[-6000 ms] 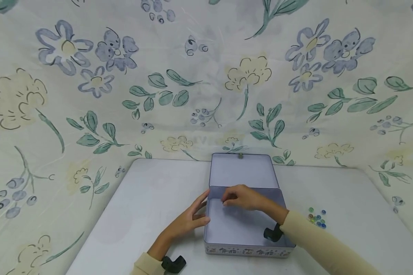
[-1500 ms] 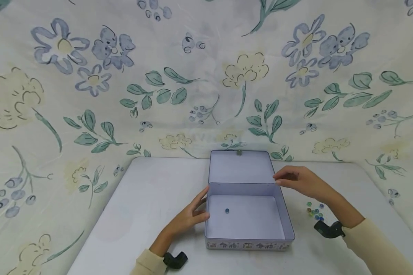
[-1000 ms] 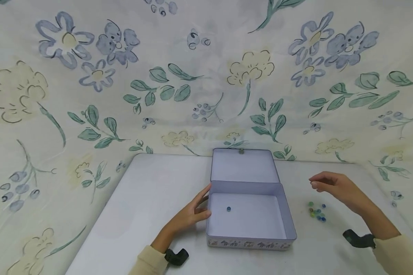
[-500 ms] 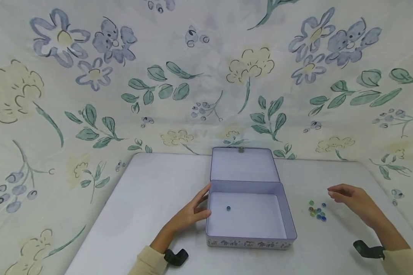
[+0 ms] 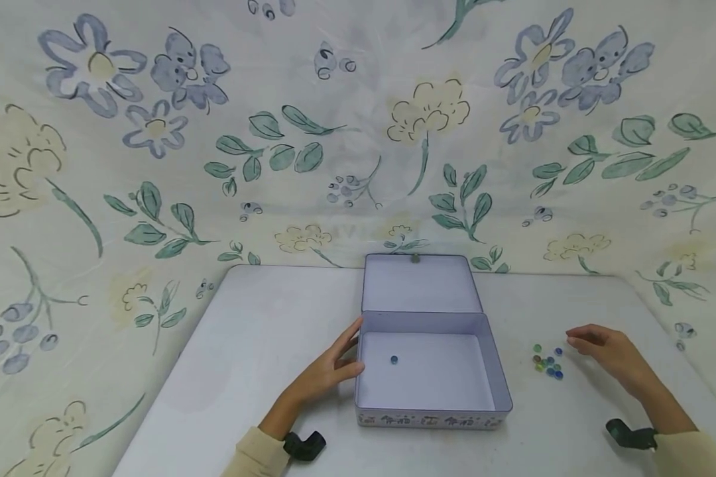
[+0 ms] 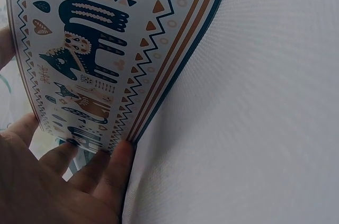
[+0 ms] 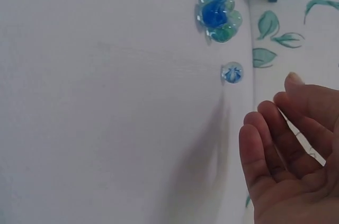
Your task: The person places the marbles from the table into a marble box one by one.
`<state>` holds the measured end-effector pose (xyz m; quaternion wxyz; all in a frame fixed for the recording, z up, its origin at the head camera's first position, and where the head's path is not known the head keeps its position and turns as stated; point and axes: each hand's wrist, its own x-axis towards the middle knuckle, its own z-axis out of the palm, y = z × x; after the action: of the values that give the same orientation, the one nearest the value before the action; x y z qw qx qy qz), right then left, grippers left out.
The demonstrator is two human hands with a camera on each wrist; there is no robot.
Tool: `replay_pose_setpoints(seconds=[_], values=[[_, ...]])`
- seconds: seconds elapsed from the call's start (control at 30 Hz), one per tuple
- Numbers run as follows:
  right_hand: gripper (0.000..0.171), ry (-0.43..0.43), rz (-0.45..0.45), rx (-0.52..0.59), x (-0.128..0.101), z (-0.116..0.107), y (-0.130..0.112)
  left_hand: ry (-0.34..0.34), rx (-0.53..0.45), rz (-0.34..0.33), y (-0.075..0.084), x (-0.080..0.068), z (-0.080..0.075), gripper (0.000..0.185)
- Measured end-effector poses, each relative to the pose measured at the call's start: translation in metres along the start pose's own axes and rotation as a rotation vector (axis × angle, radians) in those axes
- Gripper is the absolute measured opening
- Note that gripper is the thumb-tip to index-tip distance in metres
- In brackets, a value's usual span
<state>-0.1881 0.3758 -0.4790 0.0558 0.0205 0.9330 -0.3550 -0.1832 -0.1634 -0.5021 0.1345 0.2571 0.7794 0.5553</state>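
Observation:
A rectangular tin box (image 5: 432, 419) with a pale lavender inside stands on the table, its hinged lid (image 5: 422, 285) tilted back. One blue marble (image 5: 394, 360) lies on its floor, left of the middle. My left hand (image 5: 325, 374) rests against the left side of the tin; in the left wrist view its fingers lie along the animal-patterned wall (image 6: 87, 65). Several blue, green and yellowish glass marbles (image 5: 558, 375) are clustered right of the tin. Just right of them hovers my right hand (image 5: 614, 358), fingers loosely bent and holding nothing. A lone blue-and-clear marble (image 7: 232, 72) sits nearest its fingertips.
The white table (image 5: 262, 318) ends at the back against a floral-patterned sheet (image 5: 358, 132). The upright lid stands near that back edge. Black wrist cameras (image 5: 304, 446) are strapped on both forearms.
Six seconds ago my right hand was inside the tin. It has since withdrawn rightward to beside the marble cluster, and a blue marble shows on the tin's floor. My left hand has stayed put.

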Motion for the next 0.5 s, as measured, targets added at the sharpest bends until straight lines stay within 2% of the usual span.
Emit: replay_pose_setpoints(seconds=[0.33,0.5], values=[[0.051,0.009,0.009,0.005,-0.002,0.01,0.006,-0.008,-0.002,0.026,-0.001,0.002,-0.001,0.082],[0.041,0.013,-0.007,-0.033,-0.004,0.016,0.007,-0.015,-0.024,0.033,0.0,0.001,-0.001,0.083]])
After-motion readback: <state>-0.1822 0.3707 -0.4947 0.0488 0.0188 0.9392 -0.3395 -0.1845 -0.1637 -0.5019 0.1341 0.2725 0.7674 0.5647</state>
